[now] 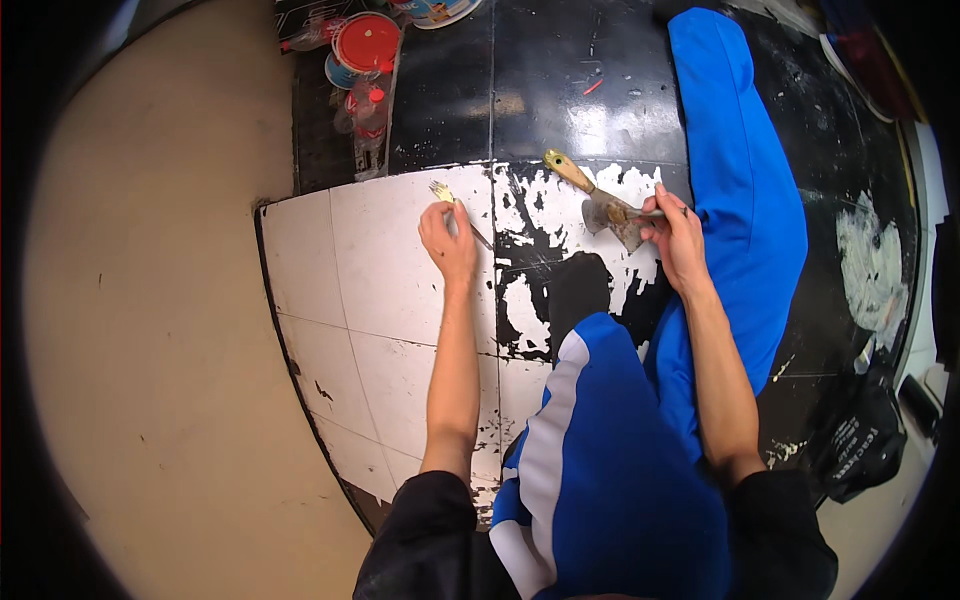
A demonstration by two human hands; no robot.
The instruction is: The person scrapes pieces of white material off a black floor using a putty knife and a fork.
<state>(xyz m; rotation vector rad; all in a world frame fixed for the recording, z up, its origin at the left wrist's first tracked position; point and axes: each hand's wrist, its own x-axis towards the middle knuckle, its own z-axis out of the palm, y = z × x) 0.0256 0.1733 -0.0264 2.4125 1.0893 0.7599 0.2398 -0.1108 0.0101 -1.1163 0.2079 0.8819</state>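
My left hand (448, 240) is closed round a small paintbrush (441, 190). Its pale yellow, clumped bristles point away from me, and its thin dark handle slants out toward the right. My right hand (677, 240) grips the thin handle of a small scraper (597, 215), its stained blade turned left. Beneath that blade, a broad putty knife (572, 172) with a wooden handle lies on the floor, its metal blade partly covered. Under both hands are floor tiles (390, 250), white on the left and patchy black and white on the right.
My blue-trousered legs (740, 200) and black-covered foot (580, 285) rest on the tiles. A red-lidded tub (367, 42) and a clear bottle with red cap (370, 110) stand far left. At right lie a black plastic bag (858, 445) and a white smeared patch (870, 265).
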